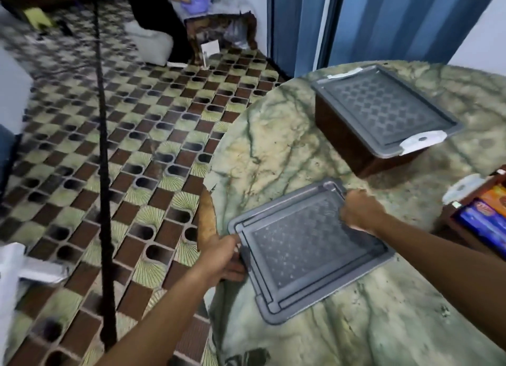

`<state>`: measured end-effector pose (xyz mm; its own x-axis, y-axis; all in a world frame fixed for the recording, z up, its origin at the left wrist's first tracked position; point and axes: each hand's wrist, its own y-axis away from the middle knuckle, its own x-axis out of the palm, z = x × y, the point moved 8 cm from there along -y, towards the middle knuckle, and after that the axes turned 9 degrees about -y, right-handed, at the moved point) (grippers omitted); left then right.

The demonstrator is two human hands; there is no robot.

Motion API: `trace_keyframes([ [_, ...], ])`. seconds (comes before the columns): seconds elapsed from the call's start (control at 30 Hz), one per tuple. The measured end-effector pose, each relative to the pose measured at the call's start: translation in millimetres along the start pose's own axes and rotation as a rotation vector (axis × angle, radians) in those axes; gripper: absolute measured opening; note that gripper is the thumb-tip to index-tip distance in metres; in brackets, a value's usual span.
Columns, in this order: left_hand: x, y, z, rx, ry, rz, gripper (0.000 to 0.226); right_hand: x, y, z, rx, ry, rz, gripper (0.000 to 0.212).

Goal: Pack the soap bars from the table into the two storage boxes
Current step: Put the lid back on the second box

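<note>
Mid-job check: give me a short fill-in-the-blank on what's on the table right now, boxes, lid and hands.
1. The loose grey lid lies flat on the ____ table.
2. The far storage box has its lid ____.
3. The left hand and right hand both hold the loose ____.
4. The open box at the right edge holds ____ bars.

Missing words: marble-patterned; on; lid; soap

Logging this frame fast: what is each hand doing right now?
Left hand: grips the left edge of the flat grey plastic lid.
Right hand: grips the same lid's far right edge.
</note>
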<state>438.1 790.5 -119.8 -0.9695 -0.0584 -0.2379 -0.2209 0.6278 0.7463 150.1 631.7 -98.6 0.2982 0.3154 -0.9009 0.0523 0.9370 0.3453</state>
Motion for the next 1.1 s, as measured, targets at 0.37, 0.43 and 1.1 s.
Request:
trace_keyframes([
  [0.37, -79, 45, -71, 0.154, -0.240, -0.227, 0.019, -15, 39, 29, 0.137, -0.795, 0.178, 0.020],
  [0.43, -103, 46, -123, 0.241, -0.308, -0.278, 0.024, -47, 45, 34, 0.063, -0.862, 0.103, 0.012],
  [1.1, 395, 55, -280, 1.156, -0.773, 0.242, 0.029, -118, 242, -353, 0.937, -0.662, -0.792, 0.035],
])
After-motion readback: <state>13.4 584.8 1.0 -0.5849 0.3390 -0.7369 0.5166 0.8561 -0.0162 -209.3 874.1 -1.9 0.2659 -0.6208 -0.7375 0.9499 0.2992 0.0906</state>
